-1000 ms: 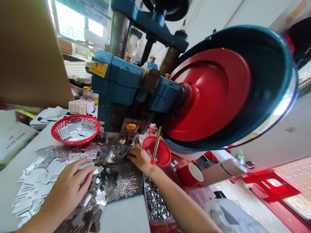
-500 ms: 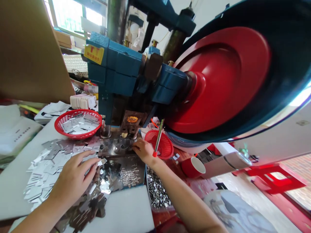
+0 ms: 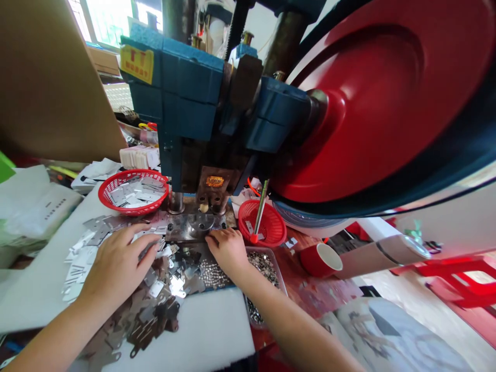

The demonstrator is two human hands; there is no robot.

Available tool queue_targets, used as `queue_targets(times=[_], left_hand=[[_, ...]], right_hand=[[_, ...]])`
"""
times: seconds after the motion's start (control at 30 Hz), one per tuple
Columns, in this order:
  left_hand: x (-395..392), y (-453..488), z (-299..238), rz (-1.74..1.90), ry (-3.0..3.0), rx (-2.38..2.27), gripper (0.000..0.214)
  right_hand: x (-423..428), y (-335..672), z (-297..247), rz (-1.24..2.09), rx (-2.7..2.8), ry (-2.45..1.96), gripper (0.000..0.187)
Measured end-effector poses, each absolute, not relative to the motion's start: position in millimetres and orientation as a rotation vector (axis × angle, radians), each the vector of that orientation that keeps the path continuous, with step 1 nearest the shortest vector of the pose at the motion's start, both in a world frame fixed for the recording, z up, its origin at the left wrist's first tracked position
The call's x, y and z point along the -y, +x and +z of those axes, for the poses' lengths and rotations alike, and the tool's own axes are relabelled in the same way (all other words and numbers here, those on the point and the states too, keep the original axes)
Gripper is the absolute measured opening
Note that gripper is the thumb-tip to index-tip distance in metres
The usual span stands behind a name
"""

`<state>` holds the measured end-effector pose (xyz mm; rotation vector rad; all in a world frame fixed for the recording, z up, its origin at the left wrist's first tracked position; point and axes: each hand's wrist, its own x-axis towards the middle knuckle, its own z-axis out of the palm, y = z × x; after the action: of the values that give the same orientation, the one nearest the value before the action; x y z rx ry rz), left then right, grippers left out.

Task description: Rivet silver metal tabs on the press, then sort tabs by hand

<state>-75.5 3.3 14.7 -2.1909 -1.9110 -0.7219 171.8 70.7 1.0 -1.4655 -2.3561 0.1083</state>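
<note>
My left hand (image 3: 118,261) is over the pile of flat metal plates (image 3: 79,258), thumb and fingers apart with nothing visible between them. My right hand (image 3: 228,251) reaches to the front edge of the steel die (image 3: 182,227) under a blue press (image 3: 189,85). Its fingers are bent together and point down; whatever is at their tips is hidden. Small shiny metal pieces (image 3: 177,287) lie between the hands. Rows of small pins (image 3: 212,274) sit beside my right hand, partly covered by it. Darker metal plates (image 3: 155,320) are heaped nearer to me.
A red basket (image 3: 104,199) of plates stands behind the left pile. Right of the die are another red basket (image 3: 281,227), a red-tipped rod (image 3: 260,209) and a tub of small metal parts (image 3: 267,266). A large red wheel (image 3: 372,103) overhangs the right side, above a red cup (image 3: 315,260).
My right hand has drawn back slightly from the die towards the pins. My left hand stays over the plates, its fingertips away from the small piece they were near. The camera view has shifted.
</note>
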Motion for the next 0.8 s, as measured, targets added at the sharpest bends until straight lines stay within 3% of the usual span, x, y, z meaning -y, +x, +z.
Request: queue_targets(times=[0.5,0.8], left_hand=[[-20,-69,13,-0.367,-2.553,1.857,0.022],[-32,-67,18,-0.531,-2.798,1.874,0.027]], right_hand=[[-67,174,-1,0.2,2.272,-1.506,0.013],[-69,186,9,0.251,2.288,-1.457,0.012]])
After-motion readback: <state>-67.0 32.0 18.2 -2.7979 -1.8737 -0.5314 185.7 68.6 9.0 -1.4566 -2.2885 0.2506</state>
